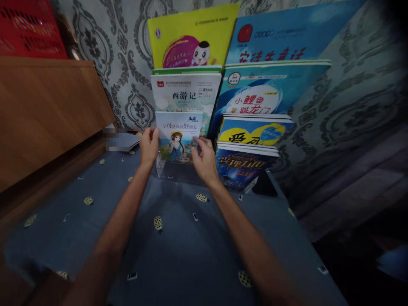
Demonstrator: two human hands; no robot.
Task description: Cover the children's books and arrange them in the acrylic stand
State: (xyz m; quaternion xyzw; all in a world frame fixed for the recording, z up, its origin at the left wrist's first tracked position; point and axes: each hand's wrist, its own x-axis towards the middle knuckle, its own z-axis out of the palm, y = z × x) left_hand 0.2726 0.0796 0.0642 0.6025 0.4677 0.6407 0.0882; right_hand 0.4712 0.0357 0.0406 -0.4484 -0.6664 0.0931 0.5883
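A small book with a cartoon girl in a yellow hat (pixel 178 142) stands upright in the front of a clear stepped book rack (pixel 159 166). My left hand (pixel 149 145) has its curled fingers at the book's left edge. On the opposite edge, my right hand (pixel 205 160) grips with thumb and fingers, partly hidden behind the cover. A white-and-green book (pixel 186 91) rises behind it, and a yellow book (pixel 191 36) is at the back. To the right, a dark blue book (pixel 240 170) fronts a second column.
Behind the dark blue book are a blue-and-yellow book (pixel 255 129), a teal book (pixel 270 87) and a blue book (pixel 287 32). Another book (pixel 123 141) lies flat at left on the patterned cloth (pixel 178 246). A dark object (pixel 266 185) lies right of the rack, and a wooden cabinet (pixel 47 110) borders the left.
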